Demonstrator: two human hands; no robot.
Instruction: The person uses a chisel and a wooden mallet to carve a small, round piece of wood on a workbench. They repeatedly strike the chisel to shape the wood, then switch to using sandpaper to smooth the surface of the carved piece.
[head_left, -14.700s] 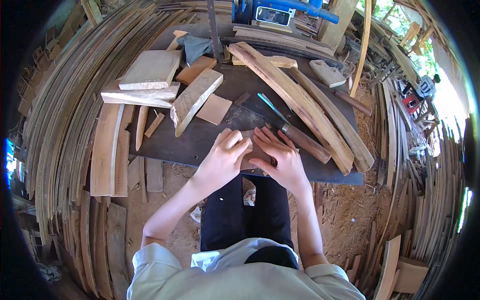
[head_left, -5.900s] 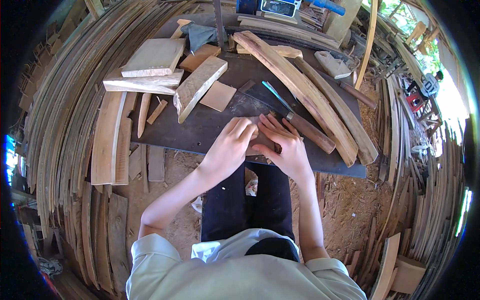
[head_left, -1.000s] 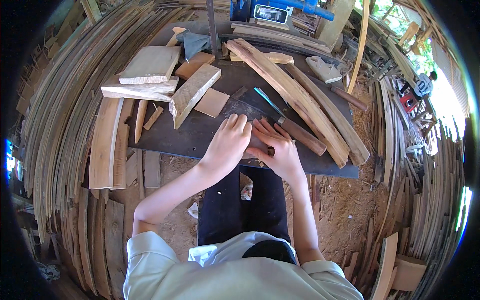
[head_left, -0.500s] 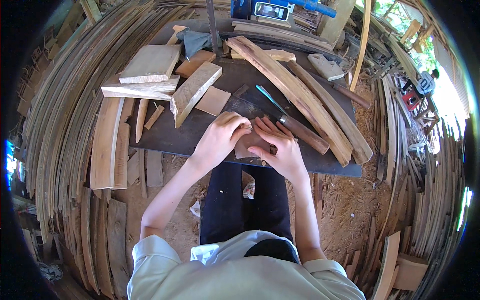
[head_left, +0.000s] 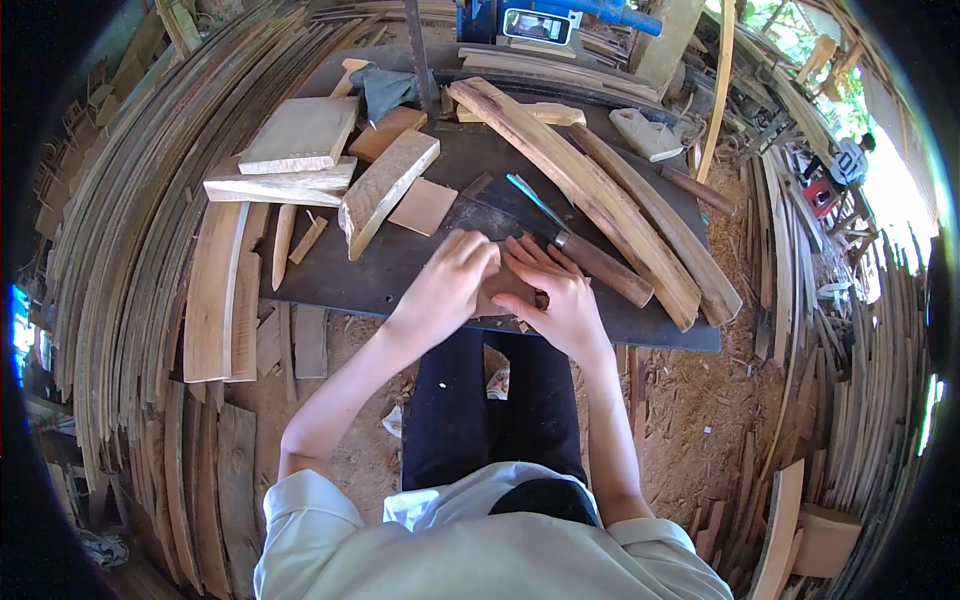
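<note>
My left hand (head_left: pixel 450 283) is closed over a small flat wood piece (head_left: pixel 490 303) at the near edge of the dark worktable (head_left: pixel 370 280). Whatever its fingertips pinch is hidden behind the knuckles. Facing it, my right hand (head_left: pixel 560 302) rests on the same piece, fingers stretched out and thumb apart. Just beyond the right fingers lies a broad-bladed knife with a round wooden handle (head_left: pixel 605 270). Beside its blade is a slim turquoise tool (head_left: pixel 535 198), perhaps a pen or cutter. A thin square of wood (head_left: pixel 423 206) lies beyond my left hand.
Two long curved timbers (head_left: pixel 590 205) slant across the table's right side. Wood blocks (head_left: pixel 300 135) are piled at the left, near a dark cloth (head_left: pixel 388 90). An upright saw-like blade (head_left: pixel 417 55) and a phone (head_left: pixel 538 27) are at the back. A person (head_left: pixel 850 160) sits far right.
My left hand has turned slightly, its knuckles now covering the fingertips and the small thing glimpsed there. The right hand stays nearly in place. The whole view has shifted a little.
</note>
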